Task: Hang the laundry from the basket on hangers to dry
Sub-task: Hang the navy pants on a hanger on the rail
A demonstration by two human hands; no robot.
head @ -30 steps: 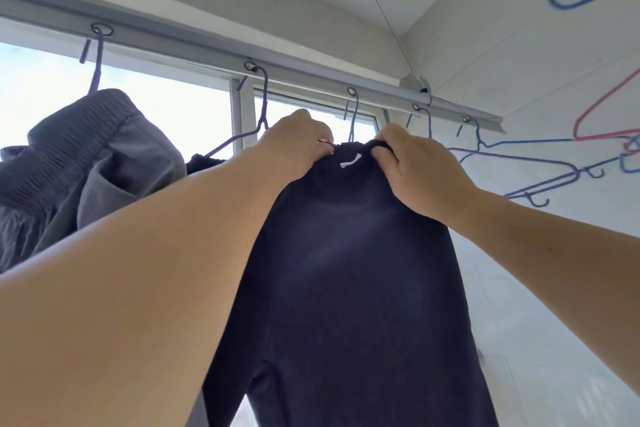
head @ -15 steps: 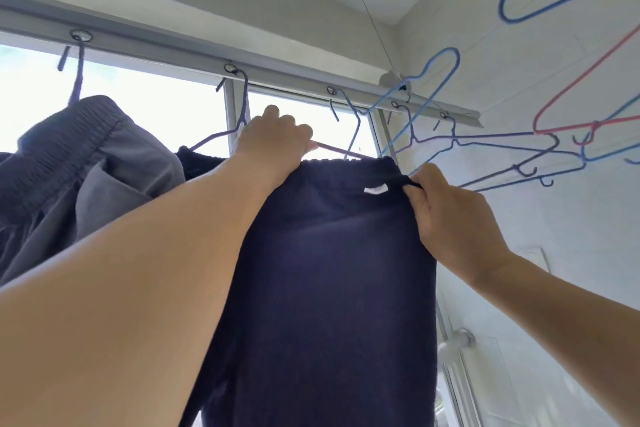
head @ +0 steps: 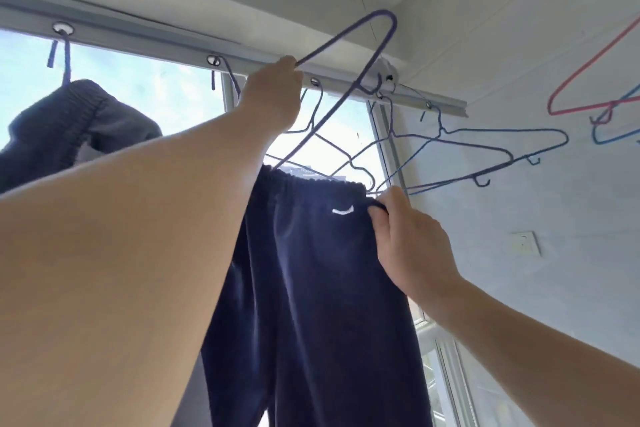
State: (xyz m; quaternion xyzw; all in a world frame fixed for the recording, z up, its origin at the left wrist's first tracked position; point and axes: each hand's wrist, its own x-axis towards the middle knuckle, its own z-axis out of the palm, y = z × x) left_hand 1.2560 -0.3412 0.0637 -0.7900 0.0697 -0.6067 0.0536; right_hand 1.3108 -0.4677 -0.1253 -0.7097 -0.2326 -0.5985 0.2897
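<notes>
Our left hand [head: 273,90] is gripping a purple wire hanger [head: 349,55], tilted toward upper right. Our right hand [head: 408,239] is pinching the navy pants [head: 311,288] at the waistband, legs hanging straight down.

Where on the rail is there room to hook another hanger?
Free: the rail stretch between the grey shorts and the navy pants. Crowded: the right end, where empty hangers bunch beside the raised left hand.

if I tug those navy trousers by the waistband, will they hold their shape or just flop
Likely flop: the navy trousers hang in soft folds below the right hand pinching the waistband. The gathered elastic probably stretches. Cloth looks thick, so perhaps fairly heavy if damp.
</notes>
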